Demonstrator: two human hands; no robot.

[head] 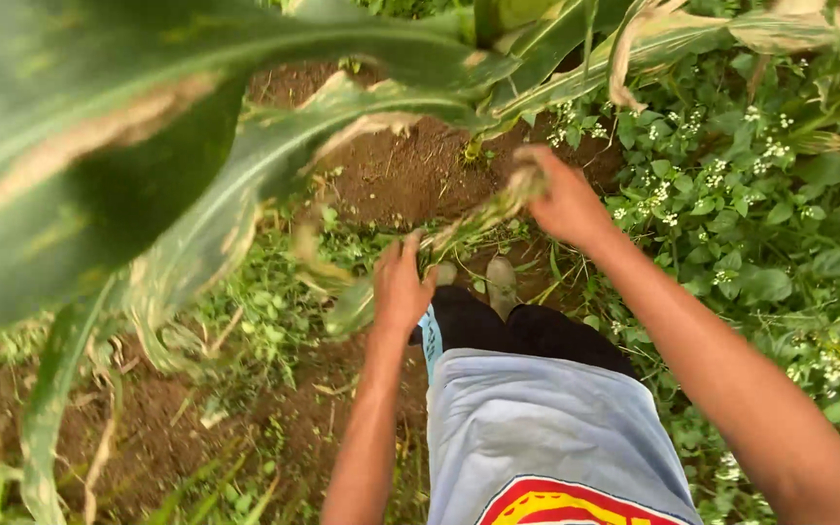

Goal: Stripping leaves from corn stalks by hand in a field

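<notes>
1. Broad maize leaves (pixel 99 165) fill the upper left, green with dry tan streaks along the edges, blurred and close to the camera.
2. Beneath them lies bare brown soil (pixel 410 170), with small weeds and dry leaf scraps scattered over it.
3. The left hand (pixel 401 287) is seen from the back, fingers curled closed around the lower end of a narrow, partly dried maize leaf (pixel 478 219), just above the person's knee.
4. That leaf runs slanting up and to the right between the two hands, pale green and frayed.
5. Below it are the person's two shoes (pixel 501 282), standing on the soil, then black shorts (pixel 537 331) and a light grey shirt (pixel 546 428) with a red and yellow print at the bottom edge.
6. The right hand (pixel 561 199) is higher and farther out, fingers clenched around the leaf's upper end, arm stretched from the lower right.
7. At the far right grow low green weeds with tiny white flowers (pixel 731 185), thick across the ground.
</notes>
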